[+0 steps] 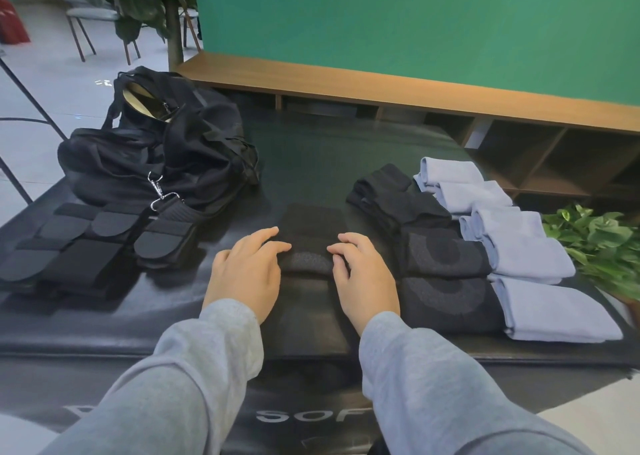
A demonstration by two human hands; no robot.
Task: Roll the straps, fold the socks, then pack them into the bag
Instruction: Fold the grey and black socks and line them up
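A black strap (311,226) lies lengthwise in the middle of the black padded table (311,150), its near end rolled into a small coil (306,262). My left hand (247,267) and my right hand (363,274) sit on either side of the coil, fingertips curled onto its ends. Several flat black straps (86,243) lie at the left. An open black duffel bag (159,150) stands behind them. Black socks (443,257) and light blue socks (526,254) lie in rows at the right.
A metal clip (157,191) on the bag's shoulder strap rests over the flat straps. A potted green plant (595,240) stands off the table's right edge. A wooden shelf bench (415,91) runs along the green wall behind.
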